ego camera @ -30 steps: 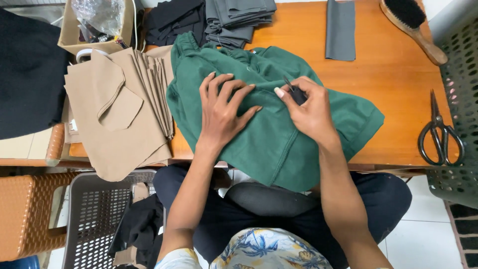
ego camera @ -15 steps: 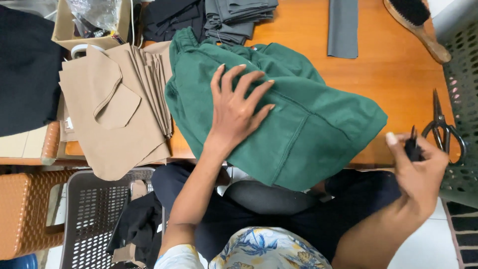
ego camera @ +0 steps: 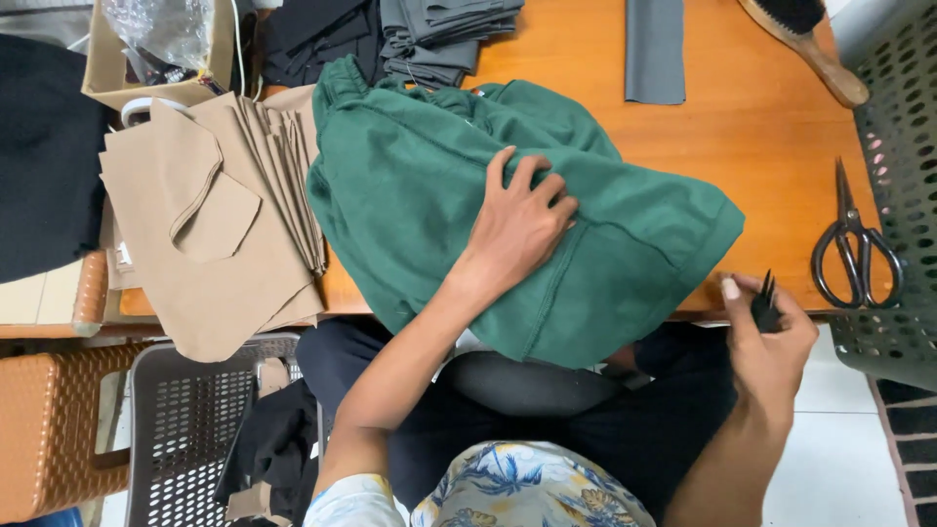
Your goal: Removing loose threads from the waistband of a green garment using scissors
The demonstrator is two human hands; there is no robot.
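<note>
Matt green cloth garment (ego camera: pixel 429 195) lies under the left hand (ego camera: pixel 522 224); glossy orange wood table (ego camera: pixel 771 156) and black metal scissors (ego camera: pixel 854 244) sit beyond the right hand (ego camera: pixel 771 342).

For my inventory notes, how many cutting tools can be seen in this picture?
2. The large black scissors lie at the right edge of the wooden table. The small black snips are held in the right hand, beside the green garment. Others may be hidden under cloth.
</note>
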